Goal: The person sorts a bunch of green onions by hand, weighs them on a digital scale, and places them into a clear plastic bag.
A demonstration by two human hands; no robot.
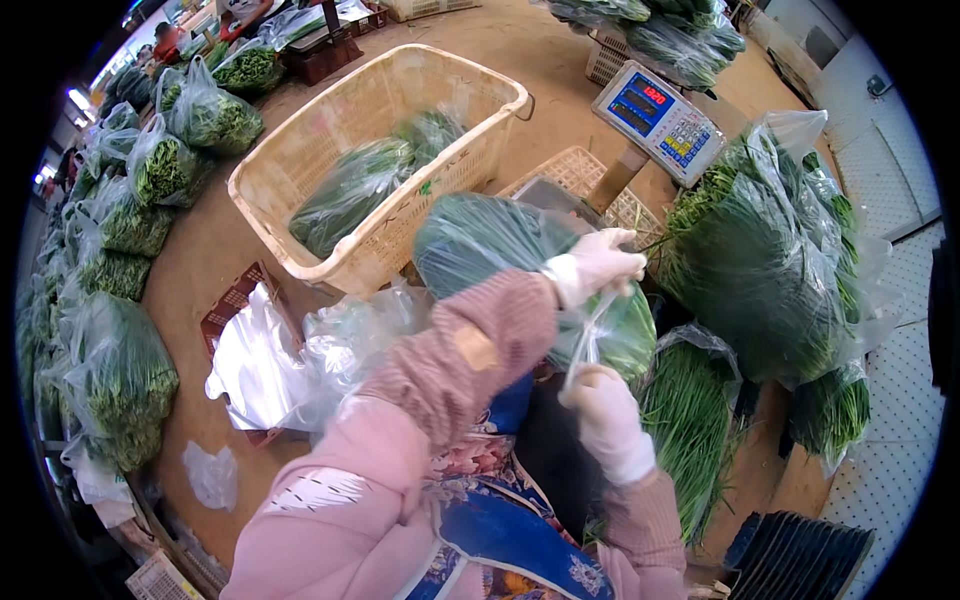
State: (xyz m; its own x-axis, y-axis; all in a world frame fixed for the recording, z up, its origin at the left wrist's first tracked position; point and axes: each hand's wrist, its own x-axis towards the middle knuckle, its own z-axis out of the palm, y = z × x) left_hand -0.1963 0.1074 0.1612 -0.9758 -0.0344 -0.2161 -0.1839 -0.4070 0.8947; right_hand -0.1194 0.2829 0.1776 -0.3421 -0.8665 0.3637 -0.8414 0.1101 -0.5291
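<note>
A clear plastic bag of leafy greens [480,235] lies in front of me, dark green at its far left and paler near my right hand. My left hand [597,266], in a white glove, reaches across the top of the bag with its fingers bent on the plastic. Nearer to me, my gloved right hand [612,425] is closed on the gathered, twisted neck of the same bag. The plastic is stretched between the two hands. Part of the bag is hidden under my left forearm.
A large cream crate [375,235] holds bagged greens beyond. A digital scale [660,120] stands ahead right, beside large bagged greens [750,260]. Loose long green stalks [685,430] lie at right. White plastic bags [262,365] fill a red crate at left; several filled bags [115,370] line the far left.
</note>
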